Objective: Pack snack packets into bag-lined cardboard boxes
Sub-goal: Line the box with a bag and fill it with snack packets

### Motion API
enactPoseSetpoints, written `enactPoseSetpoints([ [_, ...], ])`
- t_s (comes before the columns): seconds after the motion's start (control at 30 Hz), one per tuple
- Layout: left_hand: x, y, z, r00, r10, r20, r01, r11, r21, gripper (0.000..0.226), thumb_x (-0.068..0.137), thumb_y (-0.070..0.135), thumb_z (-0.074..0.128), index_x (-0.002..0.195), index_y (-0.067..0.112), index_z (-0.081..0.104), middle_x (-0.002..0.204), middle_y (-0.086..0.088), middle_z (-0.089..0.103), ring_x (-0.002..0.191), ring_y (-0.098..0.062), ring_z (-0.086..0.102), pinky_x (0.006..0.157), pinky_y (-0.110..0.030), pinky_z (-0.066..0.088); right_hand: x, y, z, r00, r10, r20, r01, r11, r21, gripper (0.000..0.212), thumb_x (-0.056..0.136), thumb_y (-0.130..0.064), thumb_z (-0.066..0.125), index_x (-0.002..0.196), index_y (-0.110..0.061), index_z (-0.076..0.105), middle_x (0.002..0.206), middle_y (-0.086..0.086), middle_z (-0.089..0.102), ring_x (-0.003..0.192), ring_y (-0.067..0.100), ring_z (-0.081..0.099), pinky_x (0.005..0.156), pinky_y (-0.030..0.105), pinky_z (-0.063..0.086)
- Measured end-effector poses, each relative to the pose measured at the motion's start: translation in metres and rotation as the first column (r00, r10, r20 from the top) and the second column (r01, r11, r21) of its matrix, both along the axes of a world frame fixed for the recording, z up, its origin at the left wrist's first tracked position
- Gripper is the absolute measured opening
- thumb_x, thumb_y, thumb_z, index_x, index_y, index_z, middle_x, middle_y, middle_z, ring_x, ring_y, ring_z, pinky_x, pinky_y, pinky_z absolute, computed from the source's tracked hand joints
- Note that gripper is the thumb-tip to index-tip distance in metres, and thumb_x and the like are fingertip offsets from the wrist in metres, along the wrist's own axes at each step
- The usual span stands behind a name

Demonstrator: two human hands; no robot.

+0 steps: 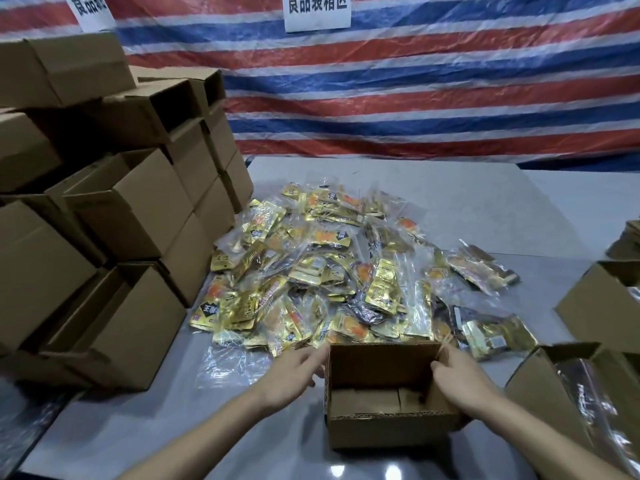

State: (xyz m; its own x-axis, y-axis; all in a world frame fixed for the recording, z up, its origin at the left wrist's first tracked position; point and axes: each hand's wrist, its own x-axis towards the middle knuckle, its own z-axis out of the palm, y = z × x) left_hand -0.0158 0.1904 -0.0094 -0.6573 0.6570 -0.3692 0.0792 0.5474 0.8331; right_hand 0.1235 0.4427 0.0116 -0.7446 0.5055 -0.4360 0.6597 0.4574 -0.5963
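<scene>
Cardboard box (388,432): left hand (294,375) touches its side; right hand (464,382) grips its wall.

A brown box (388,431) stands upright and open near the table's (485,202) front edge. Gold packets (329,268) lie heaped mid-table, just behind it. A lined box (547,403) sits at the right edge.

The left hand (294,372) and right hand (460,379) were bare; the left forearm (214,431) and right forearm (540,431) were likewise uncovered down to the view's lower edge.
</scene>
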Motion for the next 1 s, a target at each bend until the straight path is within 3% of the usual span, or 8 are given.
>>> enactPoseSetpoints([
  [0.1,-0.009,-0.017,-0.029,0.983,0.058,-0.172,-0.076,0.992,-0.099,0.050,0.098,0.068,0.030,0.093,0.030,0.063,0.099,0.011,0.063,0.096,-0.006,0.058,0.084,-0.023,0.042,0.002,-0.005,-0.003,0.999,-0.024,-0.028,0.023,1.000,-0.017,0.024,0.091,-0.003,0.044,0.102,-0.017,0.059,0.091,0.005,0.068,0.084,0.021,0.064,0.078,0.029,0.049],
  [0.17,-0.019,-0.037,-0.054,0.879,-0.039,-0.475,-0.116,0.949,-0.294,0.027,0.099,0.048,0.048,0.097,0.026,0.064,0.108,0.007,0.058,0.105,-0.015,0.054,0.087,-0.028,0.041,0.003,-0.007,-0.002,0.998,-0.045,-0.037,0.044,0.998,-0.034,0.026,0.088,-0.001,0.044,0.100,-0.019,0.059,0.092,0.005,0.067,0.086,0.020,0.063,0.077,0.029,0.050],
  [0.23,-0.025,-0.054,-0.077,0.791,-0.075,-0.607,-0.187,0.915,-0.356,0.008,0.092,0.023,0.058,0.096,0.019,0.063,0.112,0.001,0.055,0.107,-0.022,0.053,0.089,-0.034,0.044,0.003,-0.008,-0.002,0.997,-0.052,-0.054,0.050,0.998,-0.034,0.025,0.087,-0.002,0.044,0.098,-0.020,0.058,0.092,0.002,0.066,0.085,0.015,0.061,0.073,0.027,0.048],
  [0.37,-0.023,-0.077,-0.095,0.826,-0.013,-0.563,-0.283,0.855,-0.434,0.017,0.087,0.018,0.060,0.092,0.013,0.045,0.102,-0.005,0.047,0.096,-0.031,0.055,0.077,-0.038,0.044,0.002,-0.010,-0.001,0.994,-0.077,-0.074,0.074,0.996,-0.042,0.027,0.083,-0.003,0.044,0.096,-0.020,0.059,0.090,0.004,0.066,0.083,0.018,0.062,0.074,0.031,0.050],
  [0.47,-0.018,-0.080,-0.105,0.784,-0.021,-0.621,-0.315,0.848,-0.426,0.022,0.087,0.017,0.066,0.102,0.007,0.053,0.107,-0.012,0.055,0.097,-0.035,0.056,0.077,-0.041,0.043,0.001,-0.010,-0.001,0.993,-0.098,-0.072,0.095,0.995,-0.043,0.022,0.081,-0.004,0.043,0.091,-0.018,0.057,0.087,0.007,0.064,0.082,0.026,0.063,0.076,0.037,0.051],
  [0.67,-0.007,-0.063,-0.106,0.784,-0.014,-0.621,-0.331,0.836,-0.438,0.020,0.096,0.013,0.053,0.114,0.005,0.057,0.111,-0.013,0.057,0.106,-0.032,0.053,0.088,-0.037,0.042,0.001,-0.011,-0.002,0.990,-0.114,-0.077,0.112,0.993,-0.024,0.020,0.081,-0.004,0.044,0.082,-0.023,0.052,0.082,0.006,0.061,0.081,0.029,0.059,0.071,0.034,0.046],
  [0.87,-0.002,-0.057,-0.106,0.788,-0.139,-0.599,-0.258,0.810,-0.527,0.011,0.099,0.016,0.046,0.099,0.009,0.055,0.097,-0.006,0.053,0.090,-0.029,0.057,0.078,-0.043,0.049,0.003,-0.010,-0.005,0.988,-0.119,-0.099,0.118,0.993,-0.016,0.024,0.081,-0.005,0.044,0.095,-0.018,0.059,0.097,0.006,0.065,0.093,0.025,0.059,0.088,0.037,0.050],
  [1.0,0.004,-0.051,-0.106,0.777,-0.163,-0.608,-0.248,0.809,-0.533,0.009,0.096,0.018,0.048,0.094,0.012,0.055,0.095,-0.004,0.056,0.089,-0.028,0.059,0.070,-0.038,0.044,0.003,-0.009,-0.008,0.986,-0.130,-0.099,0.129,0.991,-0.021,0.023,0.080,-0.006,0.045,0.094,-0.018,0.058,0.096,0.006,0.064,0.094,0.027,0.059,0.089,0.039,0.050],
])
